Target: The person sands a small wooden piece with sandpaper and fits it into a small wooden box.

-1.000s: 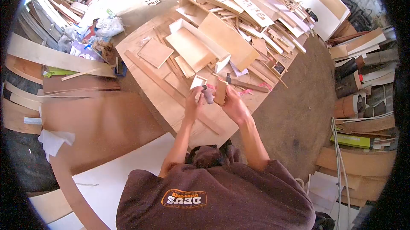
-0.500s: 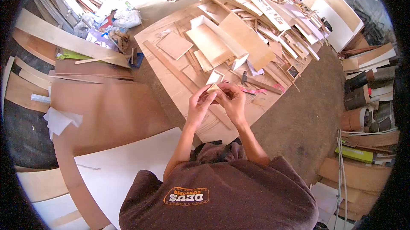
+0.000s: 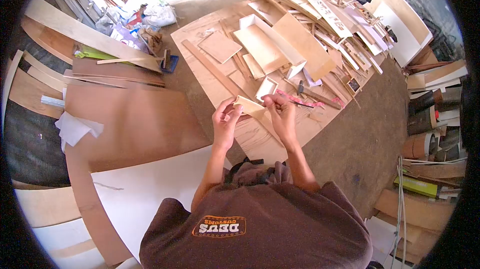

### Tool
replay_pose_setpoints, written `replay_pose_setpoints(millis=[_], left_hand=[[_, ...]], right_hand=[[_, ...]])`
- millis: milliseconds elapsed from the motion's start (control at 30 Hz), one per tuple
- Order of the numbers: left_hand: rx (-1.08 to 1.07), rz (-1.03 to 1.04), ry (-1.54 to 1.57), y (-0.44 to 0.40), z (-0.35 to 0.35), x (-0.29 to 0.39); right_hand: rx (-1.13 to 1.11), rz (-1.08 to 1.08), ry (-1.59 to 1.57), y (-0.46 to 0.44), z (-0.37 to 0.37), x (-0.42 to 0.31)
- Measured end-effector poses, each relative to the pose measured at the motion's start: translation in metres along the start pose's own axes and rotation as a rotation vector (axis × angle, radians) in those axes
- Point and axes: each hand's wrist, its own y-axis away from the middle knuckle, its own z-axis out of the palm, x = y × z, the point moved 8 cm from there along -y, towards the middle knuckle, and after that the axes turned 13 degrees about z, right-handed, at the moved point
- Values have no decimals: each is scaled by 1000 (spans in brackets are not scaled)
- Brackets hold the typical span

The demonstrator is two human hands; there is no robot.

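Pinching a small, pale wooden piece (image 3: 251, 107) by its near-left end, the person's left hand (image 3: 224, 125) supports it above the near corner of the table (image 3: 254, 138). The right hand (image 3: 281, 119) is beside it, with thumb and fingers drawn close together near the piece's far end; I cannot tell whether they grip the wood, something tiny, or nothing. The piece is between the two hands, tilted.

Just beyond the fingertips is a small open box (image 3: 267, 88). Past the right hand are a hammer (image 3: 300, 88) and pink ribbon (image 3: 311, 103).

With the left hand seeming to grip only one end, the piece could twist or slip if pushed at the other. Being so near the table's edge, it might then fall to the floor. A forward nudge of either hand might knock the small box.
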Motion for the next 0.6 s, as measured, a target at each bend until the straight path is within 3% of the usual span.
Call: replay_pose_setpoints(millis=[67, 133, 167, 233, 333, 433, 500, 600], left_hand=[[-2, -1, 19, -3, -5, 5], [-9, -2, 21, -7, -12, 6], [9, -4, 43, -9, -16, 7], [22, -7, 68, -14, -18, 11], [8, 6, 118, -18, -14, 23], [-96, 15, 31, -21, -4, 35], [-133, 149, -142, -23, -2, 45], [-112, 212, -57, -24, -2, 46]], right_hand=[[-40, -67, 157, 0, 5, -4], [-8, -352, 335, 9, 11, -32], [-2, -355, 335, 11, 12, -37], [-244, -7, -3, 10, 25, -32], [-298, -63, 276, 13, 40, -44], [-217, -102, 201, 8, 43, -47], [-160, -142, 173, 2, 43, -45], [-39, -318, 95, 0, 33, -54]])
